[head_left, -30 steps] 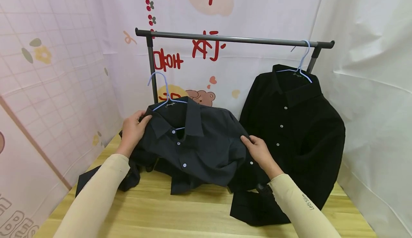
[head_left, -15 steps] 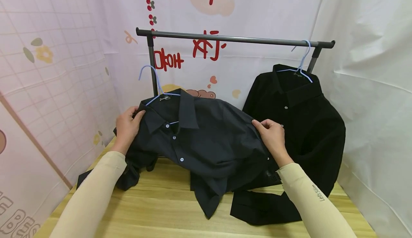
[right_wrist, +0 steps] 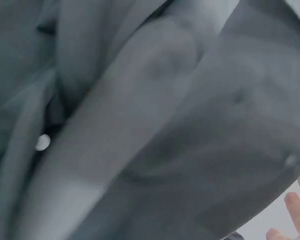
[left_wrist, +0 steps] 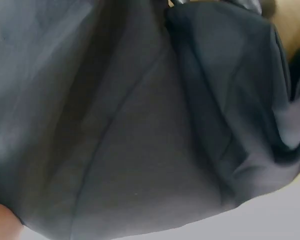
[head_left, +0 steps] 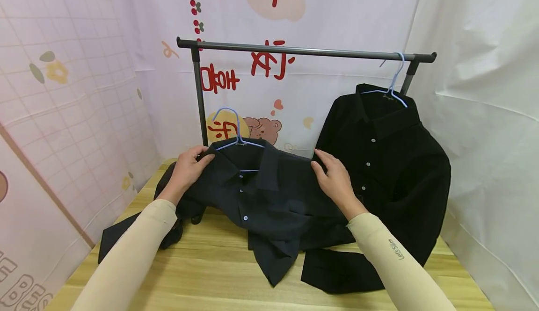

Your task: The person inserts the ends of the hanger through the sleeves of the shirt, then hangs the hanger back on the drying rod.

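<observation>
A dark button-up shirt point(head_left: 290, 203) lies slumped over the table, a light blue hanger point(head_left: 238, 126) inside its collar with the hook pointing up. My left hand point(head_left: 187, 170) pinches the cloth at the shoulder beside the collar, thumb in front. Near the opposite shoulder, my right hand point(head_left: 335, 180) has its fingers spread and grips nothing. The right wrist view shows those fingertips point(right_wrist: 295, 207) beside the cloth's edge. Dark fabric point(left_wrist: 135, 150) fills most of the left wrist view, and little of the left hand shows there.
A grey clothes rack point(head_left: 294, 50) stands at the back. From its right end a black shirt point(head_left: 404, 161) hangs on another blue hanger point(head_left: 397, 73), one sleeve lying on the wooden table point(head_left: 202, 273). A sleeve point(head_left: 118, 236) of the nearer shirt trails at left.
The shirt and its hanger rose leftward, then came down and right. My right hand, which pinched the shoulder, has let go and spread its fingers. My left hand kept its hold.
</observation>
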Motion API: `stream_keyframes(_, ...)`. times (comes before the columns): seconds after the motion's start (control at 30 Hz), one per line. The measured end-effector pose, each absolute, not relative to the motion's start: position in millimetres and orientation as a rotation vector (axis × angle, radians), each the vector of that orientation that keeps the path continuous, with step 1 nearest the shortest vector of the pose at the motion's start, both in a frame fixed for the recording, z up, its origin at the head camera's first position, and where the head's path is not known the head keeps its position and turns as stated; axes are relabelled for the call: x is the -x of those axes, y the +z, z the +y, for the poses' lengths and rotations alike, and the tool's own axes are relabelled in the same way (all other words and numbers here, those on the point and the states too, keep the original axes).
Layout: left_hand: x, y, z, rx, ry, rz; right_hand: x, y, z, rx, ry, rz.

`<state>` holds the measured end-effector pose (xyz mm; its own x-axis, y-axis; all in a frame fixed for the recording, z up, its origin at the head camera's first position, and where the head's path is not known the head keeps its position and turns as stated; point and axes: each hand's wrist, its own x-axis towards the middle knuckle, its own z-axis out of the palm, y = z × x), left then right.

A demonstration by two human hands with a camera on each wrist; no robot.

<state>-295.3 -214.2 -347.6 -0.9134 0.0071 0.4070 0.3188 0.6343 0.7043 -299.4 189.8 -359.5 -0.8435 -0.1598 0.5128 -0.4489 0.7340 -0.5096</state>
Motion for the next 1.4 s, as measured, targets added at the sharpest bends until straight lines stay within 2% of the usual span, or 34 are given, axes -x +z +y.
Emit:
stream_keyframes(0.23, 297.4, -351.4, -201.8, 0.325, -1.237, -2.590, 295.4, -362.7, 163.4, -0.598, 0.897, -2.533)
stream_keyframes(0.53, 298.1, -353.9, -194.6, 0.390, -1.216, -2.641, 289.9, -368.1, 148.4, -0.520, 1.103, -2.675)
stream_keyframes(0.87, 296.1, -357.2, -183.0, 0.423, -1.168, -2.686, 286.2, -367.0, 136.8, -0.562, 1.156, -2.569)
stream_keyframes(1.2, 295.3, -374.2, -229.5, 0.216, -1.170, -2.733, 283.4, -380.5, 151.4, -0.403, 1.216, -2.540)
stream_keyframes(1.4, 283.2, -389.7, -268.0, 0.169, -1.092, -2.731, 273.3, -390.1, 157.6, -0.240, 1.276, -2.470)
